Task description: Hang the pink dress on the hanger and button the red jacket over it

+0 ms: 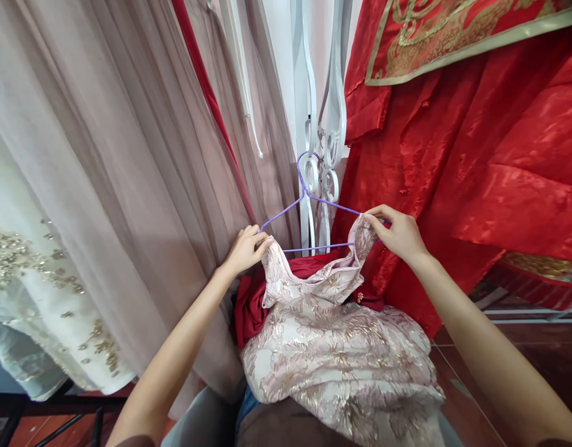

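Thumb and fingers pinch closely on both sides: my left hand (245, 249) has one shoulder of the pale brocade dress (337, 354), and my right hand (400, 234) has the other, each right by an end of the purple hanger (305, 192). From the head view I see both arms stretched forward and apart, with the hands at similar height. The dress lies between them, its skirt spreading down toward the lap. Behind the hanger's hook stands white scrollwork (333, 164); I cannot tell whether the hook rests on it.
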`<control>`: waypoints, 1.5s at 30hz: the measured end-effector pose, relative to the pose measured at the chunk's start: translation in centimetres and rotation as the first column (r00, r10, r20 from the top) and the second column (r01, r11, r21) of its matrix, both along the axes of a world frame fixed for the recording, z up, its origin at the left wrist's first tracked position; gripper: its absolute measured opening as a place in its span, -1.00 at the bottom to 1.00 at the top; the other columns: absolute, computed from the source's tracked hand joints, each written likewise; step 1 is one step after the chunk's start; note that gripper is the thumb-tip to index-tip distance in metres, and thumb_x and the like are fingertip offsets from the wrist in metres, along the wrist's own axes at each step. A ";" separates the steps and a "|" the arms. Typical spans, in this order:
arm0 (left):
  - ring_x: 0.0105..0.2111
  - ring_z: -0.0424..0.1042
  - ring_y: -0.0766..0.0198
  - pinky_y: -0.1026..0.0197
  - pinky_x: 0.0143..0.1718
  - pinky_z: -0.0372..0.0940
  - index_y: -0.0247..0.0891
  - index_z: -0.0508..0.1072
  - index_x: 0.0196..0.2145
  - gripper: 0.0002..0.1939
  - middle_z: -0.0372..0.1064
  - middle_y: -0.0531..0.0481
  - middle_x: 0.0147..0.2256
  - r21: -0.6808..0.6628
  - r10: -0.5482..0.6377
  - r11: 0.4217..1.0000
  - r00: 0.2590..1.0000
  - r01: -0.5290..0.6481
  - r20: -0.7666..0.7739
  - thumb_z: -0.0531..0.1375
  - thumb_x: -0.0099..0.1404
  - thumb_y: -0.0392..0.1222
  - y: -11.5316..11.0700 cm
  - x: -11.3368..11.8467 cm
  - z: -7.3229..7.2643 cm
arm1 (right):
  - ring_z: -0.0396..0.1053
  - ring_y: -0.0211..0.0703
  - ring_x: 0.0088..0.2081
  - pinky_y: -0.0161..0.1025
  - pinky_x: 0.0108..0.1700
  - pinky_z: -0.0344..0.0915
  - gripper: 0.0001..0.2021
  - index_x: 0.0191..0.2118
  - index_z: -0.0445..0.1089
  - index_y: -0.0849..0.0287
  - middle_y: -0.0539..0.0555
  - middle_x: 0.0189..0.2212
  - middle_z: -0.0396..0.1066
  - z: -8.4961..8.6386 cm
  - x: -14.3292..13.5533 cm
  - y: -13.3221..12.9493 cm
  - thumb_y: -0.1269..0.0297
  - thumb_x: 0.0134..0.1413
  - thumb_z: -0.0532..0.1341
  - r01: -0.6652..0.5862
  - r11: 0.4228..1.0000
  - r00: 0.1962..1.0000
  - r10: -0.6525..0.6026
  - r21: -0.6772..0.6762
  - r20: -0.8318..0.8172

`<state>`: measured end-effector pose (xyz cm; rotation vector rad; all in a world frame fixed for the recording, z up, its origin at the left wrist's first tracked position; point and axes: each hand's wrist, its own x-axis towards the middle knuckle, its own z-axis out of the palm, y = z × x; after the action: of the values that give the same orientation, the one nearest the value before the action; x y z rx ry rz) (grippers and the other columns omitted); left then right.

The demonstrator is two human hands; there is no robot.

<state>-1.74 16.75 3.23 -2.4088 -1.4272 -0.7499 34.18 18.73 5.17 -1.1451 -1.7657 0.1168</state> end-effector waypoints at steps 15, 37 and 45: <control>-0.43 0.41 0.26 0.31 -0.41 0.27 -0.28 0.41 -0.38 -0.66 0.45 -0.03 -0.46 -0.098 0.212 0.974 0.682 -0.202 0.700 0.10 0.20 0.09 -3.0 -7.4 -4.9 | 0.39 -0.06 -0.25 -0.18 -0.19 0.28 -0.77 -0.26 0.36 0.08 0.09 -0.32 0.40 -0.3 0.9 0.5 0.10 0.23 0.04 -0.118 0.993 0.969 0.108 0.028 0.222; -0.27 0.49 0.12 0.14 -0.18 0.38 -0.31 0.48 -0.33 -0.44 0.53 -0.16 -0.30 -0.099 0.120 0.993 0.616 -0.069 0.779 0.17 0.04 0.30 -0.6 -7.3 -3.5 | 0.38 -0.05 -0.25 -0.18 -0.20 0.28 -0.73 -0.24 0.36 0.07 0.09 -0.33 0.39 -0.3 0.9 0.6 0.05 0.23 0.02 -0.122 0.992 0.967 0.115 0.017 0.226; -0.31 0.48 0.14 0.18 -0.24 0.36 -0.30 0.46 -0.36 -0.44 0.52 -0.14 -0.34 -0.145 0.202 0.979 0.638 -0.142 0.743 0.13 0.06 0.32 -1.7 -8.4 -5.0 | 0.38 -0.07 -0.26 -0.18 -0.20 0.27 -0.75 -0.25 0.36 0.08 0.08 -0.32 0.39 -0.4 1.1 0.7 0.08 0.23 0.03 -0.116 0.993 0.967 0.111 0.008 0.228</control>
<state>-10.11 15.01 -1.74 -2.0051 -1.9462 -1.8282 35.25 19.38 4.74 -1.0756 -2.0308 0.0362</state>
